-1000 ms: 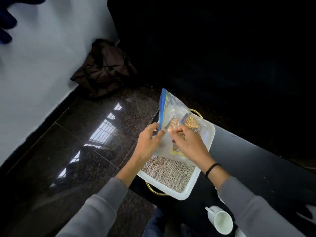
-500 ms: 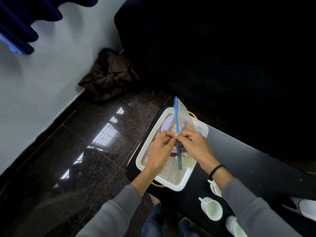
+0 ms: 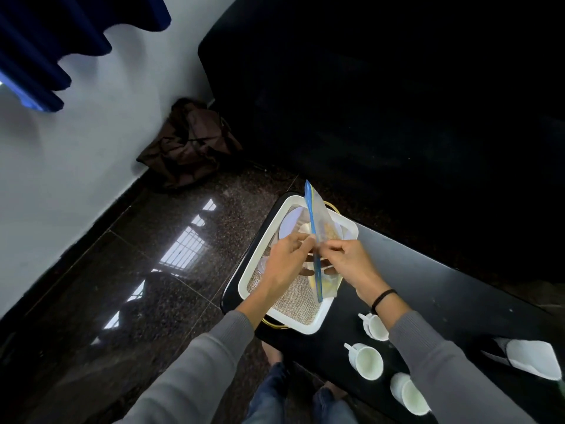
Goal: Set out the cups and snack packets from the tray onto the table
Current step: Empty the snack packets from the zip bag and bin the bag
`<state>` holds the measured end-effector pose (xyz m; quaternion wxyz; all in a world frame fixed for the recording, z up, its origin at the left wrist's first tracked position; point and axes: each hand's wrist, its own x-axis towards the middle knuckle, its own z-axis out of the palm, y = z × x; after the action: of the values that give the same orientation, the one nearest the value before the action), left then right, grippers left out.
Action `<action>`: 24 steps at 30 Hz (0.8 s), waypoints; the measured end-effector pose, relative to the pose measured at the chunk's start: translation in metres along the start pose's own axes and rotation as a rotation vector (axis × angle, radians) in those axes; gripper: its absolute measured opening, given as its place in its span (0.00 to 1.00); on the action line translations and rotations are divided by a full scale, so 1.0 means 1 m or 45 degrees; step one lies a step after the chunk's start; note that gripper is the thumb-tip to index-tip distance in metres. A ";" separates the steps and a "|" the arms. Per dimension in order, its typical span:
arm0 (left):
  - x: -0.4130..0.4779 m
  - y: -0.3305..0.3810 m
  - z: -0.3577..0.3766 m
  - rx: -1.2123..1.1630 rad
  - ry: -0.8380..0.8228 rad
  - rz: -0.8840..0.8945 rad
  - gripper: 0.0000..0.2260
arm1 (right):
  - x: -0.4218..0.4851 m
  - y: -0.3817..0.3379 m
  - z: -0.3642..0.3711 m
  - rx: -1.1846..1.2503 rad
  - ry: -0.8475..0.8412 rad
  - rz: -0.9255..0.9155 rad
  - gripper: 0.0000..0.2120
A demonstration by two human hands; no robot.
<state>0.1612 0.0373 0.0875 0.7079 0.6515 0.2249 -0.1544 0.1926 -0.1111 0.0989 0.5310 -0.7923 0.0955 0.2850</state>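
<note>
Zip bag (image 3: 318,228) over white tray (image 3: 256,267).
I am pinching its blue seal with left hand (image 3: 286,264) and right hand (image 3: 351,264); snack packets inside; three cups (image 3: 367,361) standing on table (image 3: 443,286).

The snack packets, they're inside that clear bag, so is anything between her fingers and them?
Yes. The zip bag encloses the packets; both hands pinch its blue seal above the tray. The bare table beside looks unobstructed.

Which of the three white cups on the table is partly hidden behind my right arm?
The cup nearest the tray: that white cup sits tucked behind the right forearm, only its handle side showing. The middle cup and nearest cup show their full openings.
</note>
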 end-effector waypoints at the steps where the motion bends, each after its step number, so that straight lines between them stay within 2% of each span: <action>1: -0.001 0.002 0.001 -0.008 -0.007 -0.002 0.10 | 0.000 0.001 -0.001 -0.007 -0.022 -0.001 0.03; 2: -0.001 0.003 0.001 -0.010 -0.014 -0.004 0.09 | -0.003 0.000 -0.002 -0.008 -0.044 -0.006 0.00; 6: -0.002 0.005 0.003 0.037 0.015 -0.021 0.10 | -0.007 0.001 -0.005 -0.007 -0.037 -0.018 0.09; 10: -0.004 0.005 0.007 -0.006 -0.051 -0.052 0.09 | -0.008 0.002 -0.009 -0.082 0.032 -0.008 0.17; 12: -0.005 0.004 0.009 -0.013 -0.085 -0.062 0.08 | -0.008 0.002 -0.010 -0.194 0.079 -0.026 0.15; 15: -0.004 0.004 0.013 0.055 -0.098 -0.066 0.07 | -0.012 0.000 -0.009 -0.479 0.202 -0.091 0.06; 18: -0.004 0.008 0.014 0.236 -0.041 -0.044 0.08 | -0.012 0.000 -0.011 -0.566 0.335 -0.097 0.06; 21: -0.002 0.016 0.009 0.661 0.086 0.035 0.09 | -0.013 0.000 -0.019 -0.585 0.422 -0.082 0.07; 24: 0.003 0.022 -0.011 0.848 0.205 -0.027 0.10 | -0.014 -0.001 -0.032 -0.619 0.553 -0.094 0.07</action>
<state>0.1735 0.0503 0.1046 0.4345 0.8547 0.2239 -0.1749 0.1934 -0.1415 0.1163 0.3036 -0.9410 0.1070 0.1045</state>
